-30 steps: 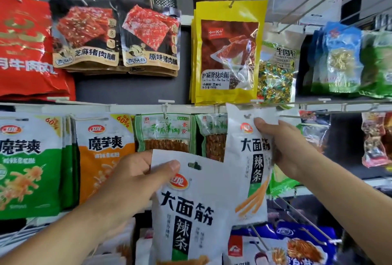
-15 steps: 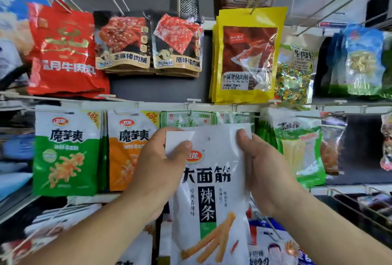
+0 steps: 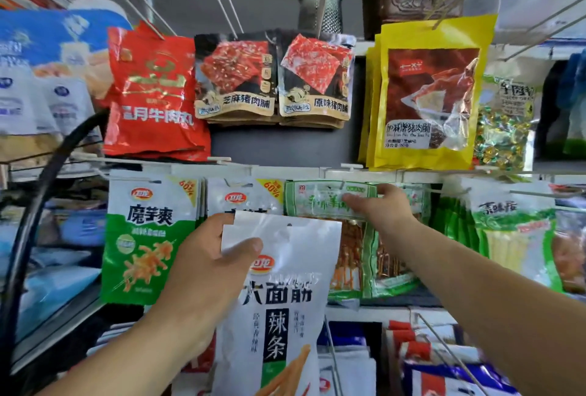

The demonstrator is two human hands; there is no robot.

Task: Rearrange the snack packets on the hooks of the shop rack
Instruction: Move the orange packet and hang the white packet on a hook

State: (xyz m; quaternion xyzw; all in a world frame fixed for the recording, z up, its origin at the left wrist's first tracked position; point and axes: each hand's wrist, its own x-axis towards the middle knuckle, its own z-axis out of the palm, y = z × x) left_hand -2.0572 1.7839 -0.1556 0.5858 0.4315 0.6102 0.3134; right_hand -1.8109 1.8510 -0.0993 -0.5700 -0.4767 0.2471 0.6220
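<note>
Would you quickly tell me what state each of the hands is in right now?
Left hand: closed, holding the white snack packet by its top corner.
Right hand: closed, pinching the top of the hanging green packet.

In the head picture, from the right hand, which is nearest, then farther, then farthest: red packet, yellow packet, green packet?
1. green packet, touched by the right hand, middle row.
2. yellow packet, above, slightly right.
3. red packet, upper row, far left.

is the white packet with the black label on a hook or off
Off. The left hand grips the white packet at its top, no hook through it.
</note>
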